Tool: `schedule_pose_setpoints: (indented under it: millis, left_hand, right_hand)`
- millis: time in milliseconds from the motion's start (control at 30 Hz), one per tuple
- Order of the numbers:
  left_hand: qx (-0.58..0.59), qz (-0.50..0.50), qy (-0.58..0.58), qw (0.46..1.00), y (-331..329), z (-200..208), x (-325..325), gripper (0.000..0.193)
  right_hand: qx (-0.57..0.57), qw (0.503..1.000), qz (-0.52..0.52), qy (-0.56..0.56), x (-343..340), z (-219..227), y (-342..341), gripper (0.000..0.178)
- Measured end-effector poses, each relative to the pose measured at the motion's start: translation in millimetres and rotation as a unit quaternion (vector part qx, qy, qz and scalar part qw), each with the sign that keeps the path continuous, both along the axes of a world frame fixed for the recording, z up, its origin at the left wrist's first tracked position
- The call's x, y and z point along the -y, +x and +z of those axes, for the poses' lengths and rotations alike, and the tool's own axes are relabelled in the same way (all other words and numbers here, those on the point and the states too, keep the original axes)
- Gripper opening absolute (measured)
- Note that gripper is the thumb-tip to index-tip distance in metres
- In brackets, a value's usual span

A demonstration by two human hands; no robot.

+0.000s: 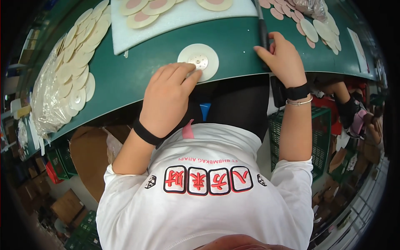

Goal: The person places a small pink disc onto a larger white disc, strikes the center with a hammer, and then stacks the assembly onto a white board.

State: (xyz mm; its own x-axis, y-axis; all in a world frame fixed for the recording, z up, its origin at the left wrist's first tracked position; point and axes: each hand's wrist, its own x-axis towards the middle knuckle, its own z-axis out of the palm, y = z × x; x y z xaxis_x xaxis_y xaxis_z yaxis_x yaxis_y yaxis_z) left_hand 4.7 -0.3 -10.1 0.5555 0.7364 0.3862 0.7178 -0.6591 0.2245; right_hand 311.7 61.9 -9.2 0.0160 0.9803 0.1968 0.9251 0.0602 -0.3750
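A round cream pad (210,54) lies near the front edge of the green table, with a small silver perforated disc (201,61) at its middle. My left hand (168,89) is over the pad's left side, thumb and fingertips close together at the silver disc's edge. At the right, my right hand (285,58) is on a long tool with a black handle (263,33), its thumb across the handle and its other fingers curled. The handle runs from the table's front edge toward the back; its far end is cut off by the picture's top.
A white foam sheet (125,35) at the back carries several cream pads with pink centres (141,18). More cream pads (66,73) spill from a clear plastic bag (48,100) at the left. Pink discs (277,13) and pale pads lie back right. Green crates (321,137) stand below the table.
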Motion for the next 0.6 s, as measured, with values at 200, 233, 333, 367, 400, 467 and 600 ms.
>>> schedule_pose_setpoints:
  millis: [200,233,333,367,400,467,600]
  left_hand:
    - [0.013,0.009,-0.021,1.0,-4,-3,7,0.036]
    - [0.018,0.018,-0.018,1.0,-4,-5,8,0.036]
    - [0.034,0.037,-0.017,0.999,-5,-7,13,0.036]
    - [0.022,0.03,-0.011,0.999,-5,-6,12,0.037]
    - [0.01,0.024,-0.007,1.0,-6,-4,11,0.038]
    - [-0.001,0.021,-0.005,1.0,-7,-3,12,0.038]
    - [-0.015,0.024,-0.002,1.0,-7,-7,14,0.037]
  right_hand:
    - [-0.403,0.899,0.003,-0.171,6,27,10,0.038]
    - [-0.399,0.9,0.01,-0.175,18,27,3,0.038]
    - [-0.577,0.812,0.023,-0.086,79,13,-25,0.032]
    - [-0.609,0.788,0.044,-0.073,97,5,-31,0.028]
    - [-0.6,0.789,0.017,-0.132,114,2,-31,0.021]
    - [-0.586,0.787,-0.01,-0.193,143,-2,-31,0.016]
    - [-0.423,0.874,0.008,-0.238,166,-7,-33,0.02]
